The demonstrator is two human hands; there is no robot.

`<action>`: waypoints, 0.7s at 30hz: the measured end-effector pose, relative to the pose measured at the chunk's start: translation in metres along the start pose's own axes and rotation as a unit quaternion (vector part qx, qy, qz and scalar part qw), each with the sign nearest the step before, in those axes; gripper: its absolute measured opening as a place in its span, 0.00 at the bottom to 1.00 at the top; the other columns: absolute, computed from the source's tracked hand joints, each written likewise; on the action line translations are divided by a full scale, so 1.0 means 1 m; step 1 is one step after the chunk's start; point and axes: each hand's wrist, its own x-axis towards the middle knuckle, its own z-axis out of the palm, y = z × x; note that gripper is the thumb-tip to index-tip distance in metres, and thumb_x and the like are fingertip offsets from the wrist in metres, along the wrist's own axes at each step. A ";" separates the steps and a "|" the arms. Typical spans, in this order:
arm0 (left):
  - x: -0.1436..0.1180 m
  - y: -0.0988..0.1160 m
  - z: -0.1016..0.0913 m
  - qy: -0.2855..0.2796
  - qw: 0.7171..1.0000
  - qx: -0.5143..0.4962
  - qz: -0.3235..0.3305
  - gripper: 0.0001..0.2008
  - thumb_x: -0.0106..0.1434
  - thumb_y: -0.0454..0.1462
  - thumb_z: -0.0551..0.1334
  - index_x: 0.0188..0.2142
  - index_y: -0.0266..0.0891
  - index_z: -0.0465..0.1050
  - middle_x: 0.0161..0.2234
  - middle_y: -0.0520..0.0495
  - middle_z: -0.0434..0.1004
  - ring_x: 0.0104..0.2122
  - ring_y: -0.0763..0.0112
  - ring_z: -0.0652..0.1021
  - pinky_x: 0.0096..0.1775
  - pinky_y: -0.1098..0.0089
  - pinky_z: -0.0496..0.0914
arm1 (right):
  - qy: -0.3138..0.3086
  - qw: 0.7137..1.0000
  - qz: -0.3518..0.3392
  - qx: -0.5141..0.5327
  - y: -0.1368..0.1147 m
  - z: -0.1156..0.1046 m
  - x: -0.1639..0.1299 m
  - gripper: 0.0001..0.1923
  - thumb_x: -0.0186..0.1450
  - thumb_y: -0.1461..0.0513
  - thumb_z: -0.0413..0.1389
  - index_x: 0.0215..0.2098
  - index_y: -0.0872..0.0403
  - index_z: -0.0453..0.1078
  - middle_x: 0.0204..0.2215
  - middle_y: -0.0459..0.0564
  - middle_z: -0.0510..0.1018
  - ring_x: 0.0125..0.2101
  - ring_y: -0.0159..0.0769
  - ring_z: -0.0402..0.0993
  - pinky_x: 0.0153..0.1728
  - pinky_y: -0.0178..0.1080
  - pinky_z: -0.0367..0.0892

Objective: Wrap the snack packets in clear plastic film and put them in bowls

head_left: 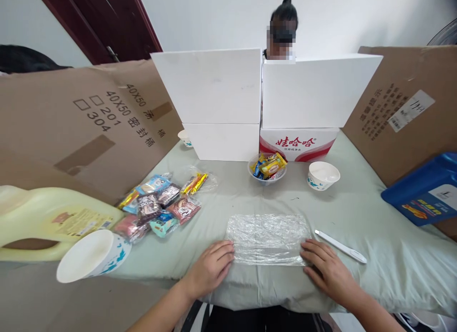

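Note:
A clear, crinkled plastic bag or sheet (267, 239) lies flattened on the cloth in front of me. At its left edge rests my left hand (211, 265), palm down, with fingers stretched out over the rim of the plastic. My right hand (326, 270) lies at the opposite edge, fingers extended and slightly apart, their tips touching the plastic. Neither hand is wrapped round anything. Just beyond my right fingers is a white, slim-handled cutter or knife-like tool (341, 247), lying diagonally.
Packaged snacks (162, 203) are heaped at left, beside a pale yellow jug (57, 218) and a tilted paper bowl (91, 256). Ahead stand a bowl of wrapped candies (267, 168), a paper bowl (323, 176) and white boxes (221, 89). A blue bottle (424, 187) leans right; a person sits behind.

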 end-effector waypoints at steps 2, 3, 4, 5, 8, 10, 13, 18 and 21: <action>0.002 -0.001 -0.002 0.021 1.000 -0.023 -0.005 0.14 0.64 0.28 0.51 0.40 0.41 0.72 0.42 0.46 0.78 0.51 0.64 0.73 0.53 0.61 0.69 | 0.028 1.000 -0.008 0.011 0.000 0.000 -0.004 0.10 0.69 0.61 0.50 0.43 0.49 0.72 0.49 0.51 0.76 0.56 0.42 0.67 0.54 0.47 0.64; 0.003 -0.002 -0.005 0.028 0.999 -0.040 -0.016 0.13 0.64 0.28 0.51 0.38 0.41 0.72 0.41 0.46 0.77 0.50 0.64 0.74 0.52 0.62 0.70 | 0.034 0.999 -0.012 0.025 -0.001 -0.001 -0.005 0.10 0.69 0.62 0.49 0.41 0.49 0.72 0.47 0.50 0.77 0.55 0.42 0.67 0.54 0.47 0.65; 0.004 -0.003 -0.008 0.033 0.997 -0.058 -0.036 0.11 0.65 0.29 0.51 0.37 0.41 0.71 0.41 0.46 0.77 0.48 0.65 0.75 0.50 0.64 0.71 | 0.034 0.998 -0.012 0.043 -0.003 -0.002 -0.005 0.10 0.69 0.62 0.49 0.41 0.49 0.72 0.46 0.50 0.78 0.55 0.41 0.68 0.53 0.46 0.65; 0.005 -0.004 -0.011 0.038 0.995 -0.074 -0.063 0.10 0.65 0.31 0.50 0.37 0.41 0.70 0.39 0.46 0.77 0.45 0.66 0.76 0.47 0.66 0.72 | 0.030 0.997 -0.003 0.067 -0.006 -0.003 -0.004 0.10 0.69 0.62 0.48 0.41 0.49 0.71 0.45 0.50 0.78 0.53 0.40 0.70 0.52 0.44 0.66; 0.015 -0.009 -0.018 0.048 0.980 -0.084 -0.171 0.10 0.67 0.36 0.49 0.36 0.41 0.68 0.32 0.50 0.76 0.32 0.70 0.77 0.37 0.70 0.72 | 0.016 0.988 0.088 0.130 -0.013 -0.003 0.006 0.12 0.71 0.60 0.44 0.42 0.49 0.69 0.40 0.48 0.79 0.41 0.36 0.77 0.42 0.38 0.71; 0.025 -0.014 -0.015 0.052 0.970 -0.055 -0.232 0.09 0.67 0.37 0.50 0.37 0.41 0.68 0.30 0.52 0.76 0.29 0.70 0.76 0.34 0.71 0.70 | 0.018 0.976 0.171 0.134 -0.014 0.000 0.018 0.13 0.71 0.58 0.43 0.42 0.50 0.68 0.38 0.48 0.80 0.36 0.35 0.78 0.37 0.37 0.71; 0.043 -0.023 -0.002 0.054 0.957 0.010 -0.283 0.09 0.66 0.34 0.52 0.41 0.41 0.70 0.35 0.49 0.78 0.34 0.67 0.78 0.37 0.70 0.69 | 0.012 0.960 0.266 0.080 -0.014 0.008 0.039 0.13 0.70 0.59 0.43 0.44 0.52 0.67 0.39 0.50 0.80 0.38 0.39 0.78 0.38 0.39 0.68; 0.056 -0.028 0.018 0.018 0.946 0.114 -0.304 0.09 0.67 0.33 0.54 0.45 0.39 0.70 0.42 0.45 0.79 0.39 0.64 0.79 0.39 0.69 0.69 | -0.028 0.951 0.305 -0.041 -0.018 0.016 0.060 0.12 0.71 0.61 0.42 0.46 0.53 0.66 0.39 0.52 0.80 0.37 0.40 0.78 0.32 0.36 0.63; 0.056 -0.027 0.022 0.002 0.943 0.147 -0.299 0.09 0.69 0.33 0.53 0.45 0.40 0.70 0.41 0.46 0.78 0.38 0.65 0.79 0.38 0.70 0.68 | -0.027 0.947 0.310 -0.075 -0.020 0.017 0.064 0.12 0.72 0.60 0.41 0.43 0.52 0.66 0.37 0.51 0.80 0.34 0.38 0.77 0.27 0.35 0.58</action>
